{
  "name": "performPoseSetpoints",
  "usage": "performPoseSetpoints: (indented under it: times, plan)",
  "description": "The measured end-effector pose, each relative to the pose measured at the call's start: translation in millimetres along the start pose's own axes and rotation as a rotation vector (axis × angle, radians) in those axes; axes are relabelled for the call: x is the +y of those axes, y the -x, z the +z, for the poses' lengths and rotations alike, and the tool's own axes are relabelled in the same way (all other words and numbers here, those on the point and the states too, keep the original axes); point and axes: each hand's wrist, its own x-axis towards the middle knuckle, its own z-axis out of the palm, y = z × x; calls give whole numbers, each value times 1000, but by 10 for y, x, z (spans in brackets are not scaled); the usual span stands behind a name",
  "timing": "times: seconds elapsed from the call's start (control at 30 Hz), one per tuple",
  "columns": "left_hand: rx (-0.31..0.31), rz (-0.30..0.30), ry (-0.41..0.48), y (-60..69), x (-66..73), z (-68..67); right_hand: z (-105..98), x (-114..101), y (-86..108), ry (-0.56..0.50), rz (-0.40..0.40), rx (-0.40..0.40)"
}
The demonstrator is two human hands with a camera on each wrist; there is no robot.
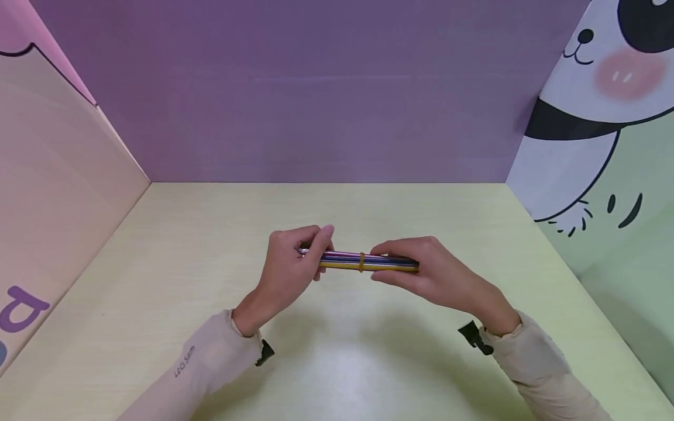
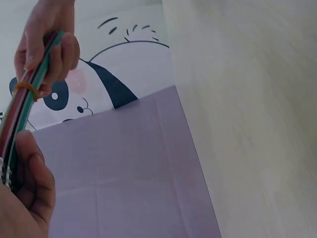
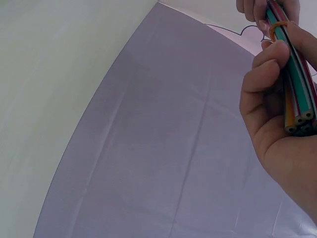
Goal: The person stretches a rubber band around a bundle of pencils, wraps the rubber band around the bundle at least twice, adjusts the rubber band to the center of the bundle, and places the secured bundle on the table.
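Observation:
A bundle of striped pencils (image 1: 341,261) is held level above the table, bound near its middle by an orange-yellow rubber band (image 1: 361,262). My left hand (image 1: 288,264) grips the left end between thumb and fingers, and a shiny bit shows by the thumb. At the other end, my right hand (image 1: 437,272) pinches the bundle with its thumb on the near side and fingers on the far side. In the right wrist view, the flat ends of several pencils (image 3: 299,118) stick out beside the palm. Green, red, yellow and black stripes run along the pencils.
The pale wooden table (image 1: 210,222) lies under both hands. A purple wall (image 1: 326,105) stands at the back, a pink panel (image 1: 58,175) at the left and a panda-printed panel (image 1: 621,245) at the right.

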Motion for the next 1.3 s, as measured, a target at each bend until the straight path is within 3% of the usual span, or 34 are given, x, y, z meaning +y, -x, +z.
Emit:
performPoseSetpoints:
  times: [0.13,0.27,0.4,0.6,0.67,0.73,1.0,1.17,1.3]
  plan:
    - [58,122,-36,-21,-21,-24,4,-5,4,-23,-19,8]
    - [56,140,-11,-23,-20,-30,19,-28,9,-22,-19,10]
    - [-6,29,52,-23,-6,-44,29,-38,8,-1,-39,19]
    - [-207,-266,174,-42,4,-70,24,-20,7,19,-36,30]
    - [-245,-311,188,-45,10,-76,28,-16,2,6,-22,31]
    - [-260,-318,183,-46,21,-80,28,-15,-3,-24,5,33]
    - [-157,-246,166,18,57,-4,79,4,-26,-323,256,86]
    - [-54,-204,169,73,22,57,171,25,-47,-357,294,107]
    - [-58,-200,168,74,-6,49,159,17,-58,-328,295,82]
